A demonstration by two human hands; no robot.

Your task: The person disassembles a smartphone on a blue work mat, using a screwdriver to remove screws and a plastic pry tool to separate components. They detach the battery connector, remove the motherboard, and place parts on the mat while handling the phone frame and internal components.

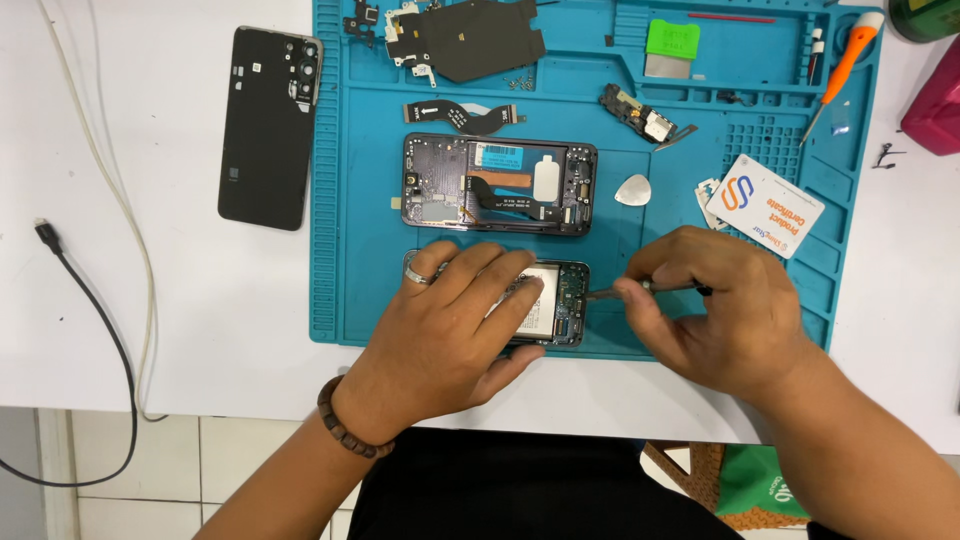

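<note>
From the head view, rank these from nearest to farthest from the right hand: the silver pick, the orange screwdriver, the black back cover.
Measured from the right hand:
1. Silver pick, on the blue mat just above and left of the hand.
2. Orange screwdriver, at the mat's top right corner.
3. Black back cover, off the mat on the white table, far left.

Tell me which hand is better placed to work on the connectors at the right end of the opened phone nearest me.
Probably the right hand: it holds a thin metal tool whose tip already sits at the right end of the opened phone. The left hand lies flat across the phone, pinning it to the blue mat.
</note>
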